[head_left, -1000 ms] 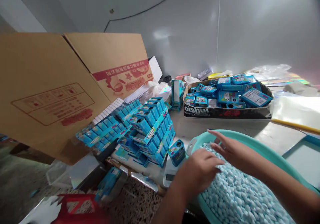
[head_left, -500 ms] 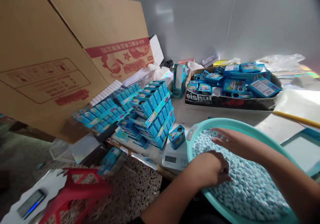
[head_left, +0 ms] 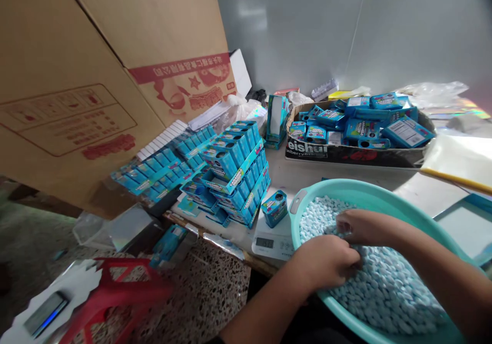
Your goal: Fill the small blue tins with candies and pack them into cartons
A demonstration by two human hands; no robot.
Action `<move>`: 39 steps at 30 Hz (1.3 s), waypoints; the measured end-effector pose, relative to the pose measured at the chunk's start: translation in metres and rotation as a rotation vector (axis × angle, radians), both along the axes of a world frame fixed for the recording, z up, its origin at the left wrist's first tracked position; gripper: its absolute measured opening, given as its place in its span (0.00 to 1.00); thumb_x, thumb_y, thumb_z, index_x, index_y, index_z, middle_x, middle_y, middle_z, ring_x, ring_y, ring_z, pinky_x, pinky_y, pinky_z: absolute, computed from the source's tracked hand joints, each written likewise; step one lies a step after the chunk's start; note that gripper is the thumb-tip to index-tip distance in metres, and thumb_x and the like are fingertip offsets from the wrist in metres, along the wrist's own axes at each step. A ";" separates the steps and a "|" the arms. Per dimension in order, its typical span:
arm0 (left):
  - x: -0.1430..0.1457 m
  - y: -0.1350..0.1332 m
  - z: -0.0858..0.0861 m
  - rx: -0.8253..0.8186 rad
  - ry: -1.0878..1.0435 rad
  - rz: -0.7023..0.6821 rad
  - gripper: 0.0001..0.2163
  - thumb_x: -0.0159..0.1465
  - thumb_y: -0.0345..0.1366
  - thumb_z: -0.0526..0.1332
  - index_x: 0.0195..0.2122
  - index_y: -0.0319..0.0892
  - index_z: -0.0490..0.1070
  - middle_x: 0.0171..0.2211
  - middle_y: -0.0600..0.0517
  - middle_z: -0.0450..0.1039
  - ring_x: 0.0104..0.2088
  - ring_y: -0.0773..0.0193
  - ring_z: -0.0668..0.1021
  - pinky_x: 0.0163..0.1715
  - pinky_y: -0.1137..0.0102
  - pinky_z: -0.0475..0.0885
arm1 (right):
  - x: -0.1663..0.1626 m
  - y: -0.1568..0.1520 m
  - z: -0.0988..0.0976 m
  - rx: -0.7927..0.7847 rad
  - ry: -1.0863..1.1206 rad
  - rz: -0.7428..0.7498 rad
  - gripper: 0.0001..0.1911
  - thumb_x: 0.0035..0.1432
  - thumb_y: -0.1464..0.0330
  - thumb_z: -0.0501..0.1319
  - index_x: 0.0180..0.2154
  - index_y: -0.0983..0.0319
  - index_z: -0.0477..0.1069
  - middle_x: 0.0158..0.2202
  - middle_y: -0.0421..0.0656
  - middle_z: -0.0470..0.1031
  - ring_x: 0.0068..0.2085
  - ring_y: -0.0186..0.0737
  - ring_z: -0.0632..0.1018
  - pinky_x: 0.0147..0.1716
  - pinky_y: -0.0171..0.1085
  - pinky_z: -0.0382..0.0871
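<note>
Holds left hand (head_left: pixel 326 261) low over the pale blue candies (head_left: pixel 392 287), with fingers curled inward and tips turned down toward the heap. Holds right hand (head_left: pixel 363 227) just beyond and to the right, likewise curled, with fingertips bent under, close to the heap. Has the two near each other at the middle of the pile, perhaps touching; hard to be sure. Impossible to tell, with the tips partly hidden, about any candy pinched in either grip.

Has the candies spread in a deep layer inside an oval turquoise basin (head_left: pixel 369 186), with a grey patch at the handle on the left end. Crosses the near-left rim with the left forearm, and comes in from the right with the other.

Just left of the basin, shows a white digital scale (head_left: pixel 284 250), with a display too blurred to read. Bears on it a small blue box (head_left: pixel 274 209), upright, with a dark round opening on top.

Farther left, includes a tiered stack of blue boxes (head_left: pixel 235 180) in display trays, then a large brown carton (head_left: pixel 184 23) with red printing. Behind the basin, against the grey wall (head_left: pixel 303 31), has a black-sided tray (head_left: pixel 348 155) heaped with loose blue boxes (head_left: pixel 361 128). At lower left, shows a red plastic item (head_left: pixel 126 292) above a speckled floor (head_left: pixel 207 287).
</note>
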State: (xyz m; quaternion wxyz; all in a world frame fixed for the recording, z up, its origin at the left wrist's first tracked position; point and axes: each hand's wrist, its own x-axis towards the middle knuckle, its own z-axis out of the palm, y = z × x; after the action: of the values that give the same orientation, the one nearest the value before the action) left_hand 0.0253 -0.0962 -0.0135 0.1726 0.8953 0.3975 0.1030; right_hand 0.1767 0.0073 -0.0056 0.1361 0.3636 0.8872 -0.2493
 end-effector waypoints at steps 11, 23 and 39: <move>0.002 -0.003 0.002 0.098 0.022 0.038 0.06 0.59 0.35 0.61 0.28 0.40 0.73 0.28 0.51 0.75 0.28 0.64 0.75 0.23 0.69 0.60 | -0.002 -0.007 0.002 0.021 -0.028 -0.017 0.11 0.47 0.69 0.59 0.34 0.64 0.75 0.31 0.46 0.76 0.31 0.41 0.71 0.28 0.37 0.54; -0.088 0.021 0.033 0.392 -0.352 0.665 0.08 0.63 0.28 0.57 0.38 0.42 0.75 0.39 0.48 0.78 0.43 0.60 0.77 0.48 0.65 0.71 | 0.001 -0.003 -0.011 0.011 -0.043 -0.104 0.15 0.42 0.66 0.61 0.37 0.58 0.74 0.35 0.44 0.78 0.36 0.47 0.75 0.28 0.38 0.55; -0.106 0.015 0.018 0.300 -0.316 0.752 0.11 0.65 0.34 0.58 0.47 0.44 0.75 0.47 0.48 0.77 0.50 0.59 0.76 0.55 0.63 0.69 | 0.003 -0.007 0.001 -0.040 0.033 -0.125 0.14 0.47 0.63 0.61 0.39 0.56 0.74 0.37 0.46 0.79 0.38 0.55 0.77 0.33 0.45 0.64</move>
State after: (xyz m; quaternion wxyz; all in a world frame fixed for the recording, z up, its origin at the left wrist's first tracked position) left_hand -0.0810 -0.0815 0.0048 0.0497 0.6766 0.6453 0.3512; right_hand 0.1792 0.0006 -0.0045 0.1131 0.4113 0.8597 -0.2811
